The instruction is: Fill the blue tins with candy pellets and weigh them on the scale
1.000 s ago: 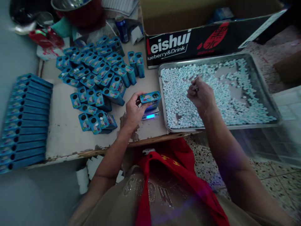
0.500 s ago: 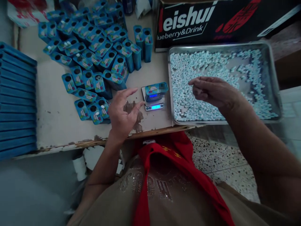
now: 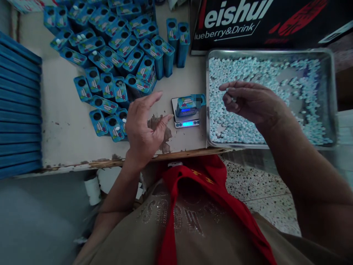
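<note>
A small digital scale [image 3: 187, 124] with a lit blue display stands on the table, its digits too blurred to read. On it rests a blue printed candy box [image 3: 185, 106], partly covered by a pixelated patch. Beside the scale, to its left, my left hand [image 3: 145, 127] is open and empty, thumb and forefinger spread apart. Over the metal tray [image 3: 209, 110] of pale blue and white candies [image 3: 228, 127], my right hand [image 3: 248, 103] is closed in a pinch. Small pale candies show between its fingers; how many is hidden.
Several upright blue boxes [image 3: 132, 60] with round holes in their tops crowd the table [image 3: 66, 136] at left and back. More blue boxes [image 3: 19, 110] are stacked at the far left. A black carton [image 3: 248, 27] stands behind the tray. The worn wooden table edge [image 3: 165, 154] runs close to my body.
My view has shifted, so the scale and tray appear farther right. My right hand has moved slightly left relative to the tray, still pinched. The left hand stays open beside the scale.
</note>
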